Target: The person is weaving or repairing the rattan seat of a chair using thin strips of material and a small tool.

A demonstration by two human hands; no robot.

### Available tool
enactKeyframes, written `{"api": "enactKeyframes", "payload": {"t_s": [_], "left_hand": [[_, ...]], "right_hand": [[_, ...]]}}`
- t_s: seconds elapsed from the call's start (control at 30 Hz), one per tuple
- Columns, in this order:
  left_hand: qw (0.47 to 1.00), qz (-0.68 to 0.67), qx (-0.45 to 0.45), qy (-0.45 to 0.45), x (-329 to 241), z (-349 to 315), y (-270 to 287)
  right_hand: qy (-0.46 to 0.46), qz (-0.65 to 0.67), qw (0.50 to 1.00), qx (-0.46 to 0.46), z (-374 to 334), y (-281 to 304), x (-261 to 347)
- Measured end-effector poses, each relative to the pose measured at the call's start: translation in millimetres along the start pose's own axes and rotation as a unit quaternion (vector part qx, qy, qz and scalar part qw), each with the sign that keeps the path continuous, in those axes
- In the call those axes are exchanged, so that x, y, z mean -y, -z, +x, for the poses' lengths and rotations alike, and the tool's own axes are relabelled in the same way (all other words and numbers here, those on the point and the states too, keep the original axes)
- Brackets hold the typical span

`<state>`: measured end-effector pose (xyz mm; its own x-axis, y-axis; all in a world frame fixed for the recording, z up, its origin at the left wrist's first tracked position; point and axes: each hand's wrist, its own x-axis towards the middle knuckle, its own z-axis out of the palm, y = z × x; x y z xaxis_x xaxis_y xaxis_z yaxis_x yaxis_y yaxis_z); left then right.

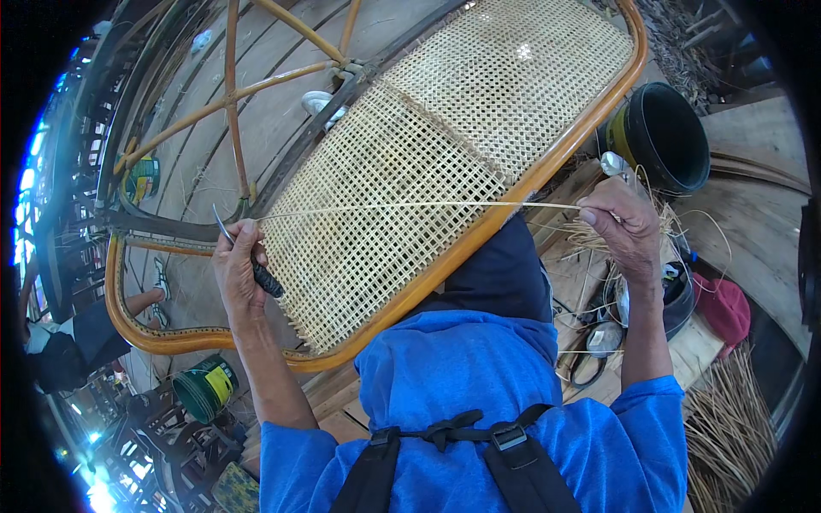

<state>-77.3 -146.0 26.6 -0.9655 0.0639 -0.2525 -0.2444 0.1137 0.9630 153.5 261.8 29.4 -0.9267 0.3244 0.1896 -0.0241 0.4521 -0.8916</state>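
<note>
A long pale cane strand (410, 204) is stretched taut across the woven cane panel (376, 154) of a furniture frame. My right hand (624, 224) is closed, pinching the strand's right end beyond the frame's near rail. At the panel's left edge, my left hand (239, 265) is closed around a curved, pointed metal tool with a dark wrapped handle (267, 279). The strand's left end meets the fingers of this hand. The polished wooden frame (453, 261) runs diagonally over my lap, and its lower-left section shows no weave.
A black bucket (667, 141) stands at right, near a red cloth (723, 309) and a bundle of cane strips (731, 427). Scissors (588, 368) lie by my right side. A green bucket (205, 389) is at lower left. Another person's leg (144, 301) shows at far left.
</note>
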Motion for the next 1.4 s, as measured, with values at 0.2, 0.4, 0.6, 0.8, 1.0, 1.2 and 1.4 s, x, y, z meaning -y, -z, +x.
{"api": "enactKeyframes", "payload": {"t_s": [0.2, 0.4, 0.6, 0.8, 1.0, 1.2, 1.4], "left_hand": [[0.965, 0.256, -0.059, -0.005, 0, -21, -45], [0.918, 0.229, 0.317, -0.068, 49, -119, -172], [0.877, 0.340, 0.338, 0.015, 77, -60, -183], [0.765, 0.491, 0.417, 0.001, 80, -11, -213], [0.707, 0.534, 0.421, -0.194, 68, 10, -231], [0.691, 0.567, 0.413, -0.176, 68, -4, -246], [0.644, 0.607, 0.428, -0.184, 57, -12, -263]], "right_hand": [[0.026, -0.439, 0.894, 0.083, 3, -1, -9], [-0.025, -0.206, 0.932, 0.298, -30, -89, 2], [-0.222, -0.090, 0.955, 0.173, -26, -78, -27], [-0.196, -0.307, 0.927, 0.092, 18, -74, -64], [-0.178, -0.313, 0.930, 0.077, 22, -78, -86], [-0.164, -0.314, 0.935, 0.024, 30, -79, -96], [-0.146, -0.332, 0.929, 0.069, 40, -79, -101]]}}
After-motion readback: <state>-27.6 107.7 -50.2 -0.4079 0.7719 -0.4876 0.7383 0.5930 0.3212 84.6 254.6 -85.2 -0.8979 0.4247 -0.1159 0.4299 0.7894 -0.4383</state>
